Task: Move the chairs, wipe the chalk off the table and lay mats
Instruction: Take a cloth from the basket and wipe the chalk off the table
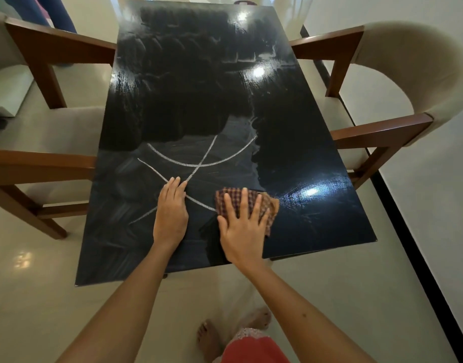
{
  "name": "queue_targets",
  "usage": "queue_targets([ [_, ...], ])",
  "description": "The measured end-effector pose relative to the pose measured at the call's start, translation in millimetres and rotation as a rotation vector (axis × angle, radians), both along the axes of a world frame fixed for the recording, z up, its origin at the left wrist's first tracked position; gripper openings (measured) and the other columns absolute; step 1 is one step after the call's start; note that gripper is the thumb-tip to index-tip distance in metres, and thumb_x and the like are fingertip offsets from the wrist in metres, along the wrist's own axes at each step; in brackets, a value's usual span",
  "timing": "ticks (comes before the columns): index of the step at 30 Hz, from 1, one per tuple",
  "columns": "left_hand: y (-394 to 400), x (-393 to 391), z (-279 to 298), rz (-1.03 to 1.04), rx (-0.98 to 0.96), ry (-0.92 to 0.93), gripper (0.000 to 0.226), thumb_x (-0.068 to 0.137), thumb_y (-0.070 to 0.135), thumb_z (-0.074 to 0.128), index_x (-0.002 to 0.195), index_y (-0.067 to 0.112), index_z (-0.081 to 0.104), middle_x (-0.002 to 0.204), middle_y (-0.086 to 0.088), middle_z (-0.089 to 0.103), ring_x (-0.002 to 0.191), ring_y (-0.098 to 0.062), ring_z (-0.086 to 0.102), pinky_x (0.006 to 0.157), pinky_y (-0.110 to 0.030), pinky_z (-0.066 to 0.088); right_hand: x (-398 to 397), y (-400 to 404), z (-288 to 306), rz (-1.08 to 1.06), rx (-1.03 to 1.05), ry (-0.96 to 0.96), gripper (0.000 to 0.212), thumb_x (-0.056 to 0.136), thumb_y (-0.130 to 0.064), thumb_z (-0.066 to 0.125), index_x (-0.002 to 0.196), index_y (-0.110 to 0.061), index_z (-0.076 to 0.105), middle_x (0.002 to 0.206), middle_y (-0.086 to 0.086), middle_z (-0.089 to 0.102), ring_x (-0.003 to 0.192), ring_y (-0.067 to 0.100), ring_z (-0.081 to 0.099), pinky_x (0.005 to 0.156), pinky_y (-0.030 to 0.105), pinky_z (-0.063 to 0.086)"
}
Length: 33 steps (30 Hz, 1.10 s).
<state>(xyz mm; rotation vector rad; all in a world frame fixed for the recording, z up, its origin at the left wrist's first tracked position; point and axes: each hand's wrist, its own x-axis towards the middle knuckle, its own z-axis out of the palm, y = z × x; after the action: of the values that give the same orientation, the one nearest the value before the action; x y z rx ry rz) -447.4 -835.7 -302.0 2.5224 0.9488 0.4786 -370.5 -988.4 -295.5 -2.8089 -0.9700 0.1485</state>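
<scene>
A glossy black table (188, 82) fills the middle of the view. White chalk lines (199, 163), two arcs and a crossing stroke, remain on its near half; the far half looks wiped and streaky. My right hand (242, 229) lies flat with spread fingers on a brown checked cloth (264, 203), pressing it onto the table near the front edge. My left hand (171, 213) rests flat on the table beside it, fingers together, on top of a chalk stroke. A wooden chair with a cream seat (44, 132) stands at the left side, another (398, 74) at the right.
Pale tiled floor (41, 271) surrounds the table. A dark strip (418, 252) runs along the floor at the right. My bare feet (212, 336) show below the table's front edge. A person's legs in blue (55, 11) stand at the far left.
</scene>
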Motion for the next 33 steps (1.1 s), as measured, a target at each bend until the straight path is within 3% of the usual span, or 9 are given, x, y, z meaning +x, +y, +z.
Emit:
queue_targets([
  [6,1.2,-0.3,-1.2,0.026,-0.052,-0.014,0.042,0.094,-0.002,0.040,0.136,0.000,0.046,0.143,-0.017,0.044,0.140,-0.027,0.031,0.117,-0.041,0.025,-39.0,30.8,-1.9,0.209,0.022,0.044,0.054,0.098,-0.050,0.032,0.150,-0.038,0.024,0.162,0.005,0.014,0.147,0.041,0.004,0.116,0.061,0.009],
  [11,1.8,-0.1,-1.7,0.042,-0.020,0.008,0.040,0.095,0.000,0.042,0.135,-0.001,0.047,0.142,-0.018,0.045,0.139,-0.027,0.032,0.117,-0.041,0.025,-17.0,28.0,-3.6,0.270,-0.001,0.010,0.053,0.098,-0.052,0.030,0.149,-0.041,0.026,0.162,0.003,0.014,0.147,0.041,0.004,0.114,0.063,0.006],
  [19,1.1,-0.4,1.4,0.054,-0.037,-0.040,0.040,0.094,-0.006,0.042,0.133,-0.001,0.050,0.140,-0.018,0.048,0.138,-0.027,0.034,0.116,-0.042,0.027,79.6,15.3,-2.2,-0.032,-0.084,0.033,0.056,0.098,-0.056,0.024,0.151,-0.043,0.011,0.163,0.002,0.000,0.147,0.040,-0.005,0.115,0.063,0.000],
  [25,2.5,0.0,0.8,0.060,-0.048,-0.063,0.040,0.094,-0.007,0.043,0.133,-0.001,0.050,0.139,-0.017,0.048,0.138,-0.027,0.035,0.115,-0.042,0.029,69.1,35.3,0.7,-0.148,-0.050,0.044,0.057,0.100,-0.051,0.025,0.153,-0.036,0.010,0.163,0.007,-0.002,0.146,0.042,-0.009,0.114,0.064,-0.003],
  [33,7.5,0.1,2.3,0.156,-0.074,-0.083,0.041,0.094,-0.008,0.043,0.135,-0.006,0.045,0.140,-0.020,0.047,0.137,-0.028,0.036,0.114,-0.042,0.032,16.7,107.6,4.3,0.157,-0.003,0.057,0.056,0.099,-0.051,0.026,0.152,-0.037,0.017,0.163,0.008,0.004,0.146,0.043,-0.004,0.115,0.063,-0.001],
])
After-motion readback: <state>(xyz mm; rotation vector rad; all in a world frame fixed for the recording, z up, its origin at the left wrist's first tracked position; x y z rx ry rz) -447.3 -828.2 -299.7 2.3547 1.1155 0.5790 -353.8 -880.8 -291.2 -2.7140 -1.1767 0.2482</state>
